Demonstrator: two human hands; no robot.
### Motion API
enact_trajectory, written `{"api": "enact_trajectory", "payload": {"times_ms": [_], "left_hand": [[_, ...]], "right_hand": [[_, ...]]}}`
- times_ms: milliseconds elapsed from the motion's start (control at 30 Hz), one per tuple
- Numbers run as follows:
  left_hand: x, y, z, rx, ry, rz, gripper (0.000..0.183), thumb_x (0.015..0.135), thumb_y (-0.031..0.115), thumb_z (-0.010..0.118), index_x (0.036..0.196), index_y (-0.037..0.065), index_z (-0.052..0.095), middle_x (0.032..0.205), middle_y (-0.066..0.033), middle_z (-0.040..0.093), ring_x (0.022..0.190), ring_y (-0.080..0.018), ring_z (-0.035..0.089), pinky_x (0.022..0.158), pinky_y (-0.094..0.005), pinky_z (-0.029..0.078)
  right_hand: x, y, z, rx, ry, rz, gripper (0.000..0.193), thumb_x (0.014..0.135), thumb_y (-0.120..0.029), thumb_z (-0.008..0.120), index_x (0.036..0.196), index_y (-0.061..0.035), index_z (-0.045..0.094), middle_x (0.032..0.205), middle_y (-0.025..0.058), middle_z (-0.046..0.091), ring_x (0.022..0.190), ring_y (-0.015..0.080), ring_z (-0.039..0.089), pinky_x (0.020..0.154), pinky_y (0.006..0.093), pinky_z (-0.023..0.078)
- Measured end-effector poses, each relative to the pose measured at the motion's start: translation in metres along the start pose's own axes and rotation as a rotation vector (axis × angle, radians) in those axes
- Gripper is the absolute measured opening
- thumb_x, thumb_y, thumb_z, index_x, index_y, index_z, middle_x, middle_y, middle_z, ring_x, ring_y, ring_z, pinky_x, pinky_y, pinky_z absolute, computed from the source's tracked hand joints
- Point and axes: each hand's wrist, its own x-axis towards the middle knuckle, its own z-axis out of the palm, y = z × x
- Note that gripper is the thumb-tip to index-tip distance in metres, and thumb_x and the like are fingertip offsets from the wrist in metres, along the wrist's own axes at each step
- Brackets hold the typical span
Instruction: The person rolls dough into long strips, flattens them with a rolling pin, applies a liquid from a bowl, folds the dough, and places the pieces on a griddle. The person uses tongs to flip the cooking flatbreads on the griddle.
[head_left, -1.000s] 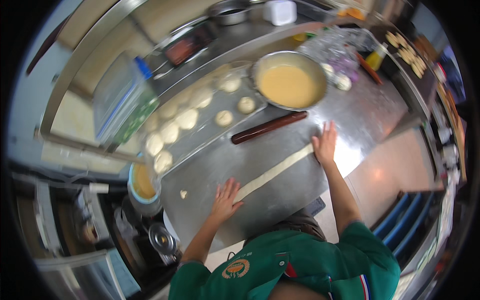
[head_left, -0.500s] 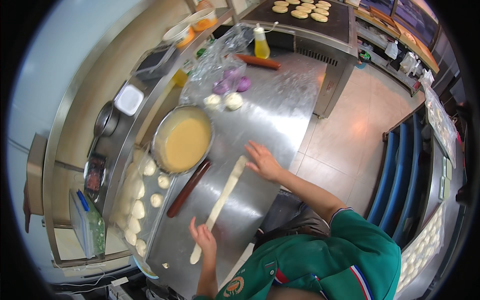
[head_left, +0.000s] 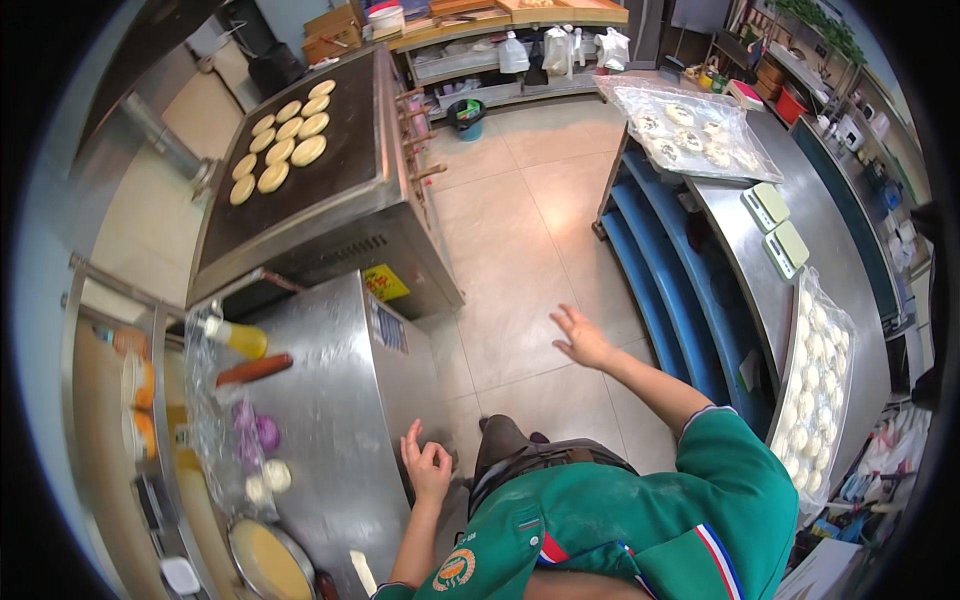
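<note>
My right hand (head_left: 583, 340) hangs in the air over the floor, fingers spread, holding nothing. My left hand (head_left: 427, 465) is just off the right edge of the steel table (head_left: 335, 400); its thumb and forefinger curl toward each other, the other fingers stand out, and nothing shows in it. Part of a pale dough strip (head_left: 362, 572) lies on the table left of my left forearm; its rest is out of view. A bowl (head_left: 240, 548) of yellow batter stands by the shelf. Two white dough balls (head_left: 277, 475) sit beside purple rounds (head_left: 266, 432) and plastic wrap.
A griddle (head_left: 345, 120) with several flat round breads (head_left: 281, 152) stands ahead left. A reddish-brown rolling pin (head_left: 253, 370) and an oil bottle (head_left: 240, 338) lie on the table. To the right, a steel counter (head_left: 728, 215) carries covered dough trays (head_left: 812, 390) and green scales (head_left: 785, 248).
My view has swung to the right, toward the griddle and the right-hand counter. Both hands have left the dough strip and moved off the table's right side.
</note>
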Motion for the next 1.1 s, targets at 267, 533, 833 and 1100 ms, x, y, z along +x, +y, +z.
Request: {"api": "enact_trajectory", "payload": {"times_ms": [267,533,833,1100], "left_hand": [[0.210,-0.031,0.083,-0.107,-0.118,-0.009,0.043,0.083,0.005,0.066,0.126,0.001,0.062,0.155,-0.0217,0.040,0.138,-0.0423,0.045,0.112,-0.0483,0.039],[0.532,0.018,0.226,-1.472,-0.345,-0.791,0.058,0.108,0.041,0.042,0.154,0.006,0.037,0.163,-0.0117,0.034,0.146,-0.0254,0.037,0.116,-0.0386,0.033],[0.855,0.157,0.279,-1.167,-0.321,0.297,0.092,0.099,0.074,0.026,0.159,0.004,0.026,0.164,-0.0147,0.030,0.155,-0.0300,0.021,0.125,-0.0479,0.010],[1.039,0.031,0.417,-0.947,-0.201,-0.181,0.072,0.107,0.057,0.031,0.160,0.009,0.025,0.165,-0.0131,0.029,0.154,-0.0290,0.021,0.124,-0.0527,0.011]], "right_hand": [[0.188,0.060,-0.073,-0.130,0.019,0.069,0.064,0.090,-0.027,0.072,0.145,-0.0069,0.048,0.153,0.0248,0.040,0.133,0.0443,0.048,0.110,0.0487,0.043],[0.384,0.008,-0.151,0.128,0.510,-0.578,0.072,0.090,-0.041,0.070,0.151,-0.0122,0.044,0.156,0.0208,0.041,0.142,0.0421,0.042,0.120,0.0617,0.019],[0.617,0.221,-0.155,1.114,0.409,0.733,0.064,0.105,-0.055,0.042,0.150,-0.0102,0.047,0.151,0.0147,0.050,0.143,0.0298,0.042,0.119,0.0468,0.030],[0.832,0.160,-0.287,1.560,0.003,-0.151,0.082,0.099,-0.071,0.035,0.155,-0.0109,0.037,0.158,0.0153,0.040,0.149,0.0313,0.032,0.122,0.0508,0.020]]}}
